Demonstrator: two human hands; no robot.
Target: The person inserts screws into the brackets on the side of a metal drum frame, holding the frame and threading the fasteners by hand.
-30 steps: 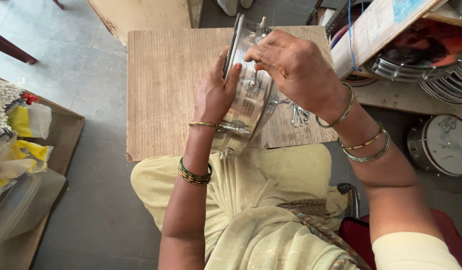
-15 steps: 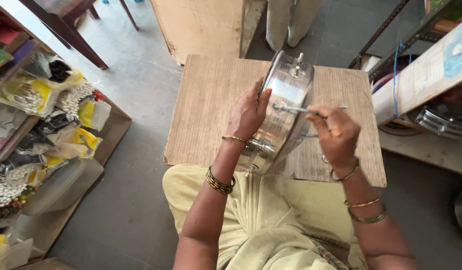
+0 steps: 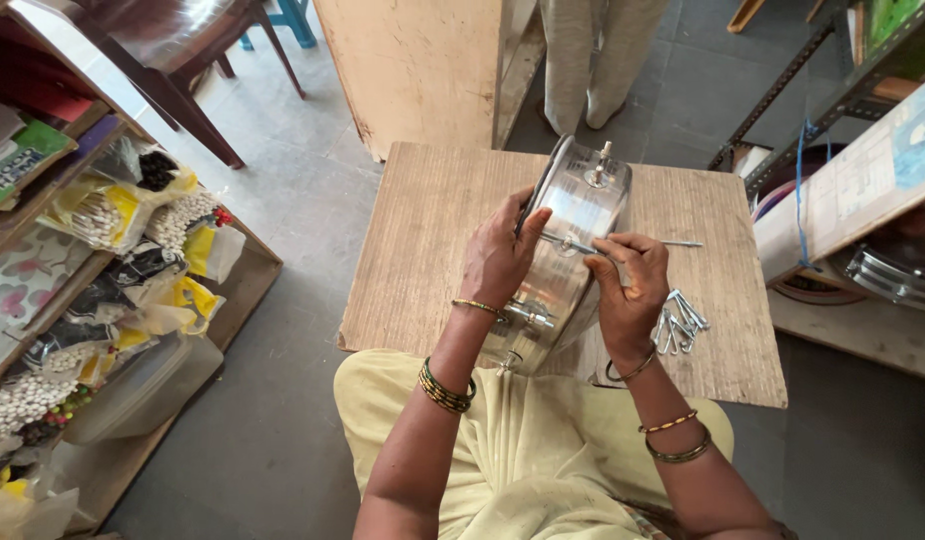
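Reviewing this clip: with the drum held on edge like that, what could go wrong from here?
The metal drum shell stands on edge, steadied mainly by the left hand; it could roll or tip. The thin rod pinched by the right hand may slip. Loose rods lie near the board edge.

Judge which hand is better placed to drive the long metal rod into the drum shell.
Right. The right hand already pinches the rod against the drum shell; the left hand is spread on the rim, steadying it.

Drum shell [image 3: 568, 270] shiny polished metal; rod [image 3: 623, 243] bright steel; board [image 3: 423, 250] matt rough-grained wood
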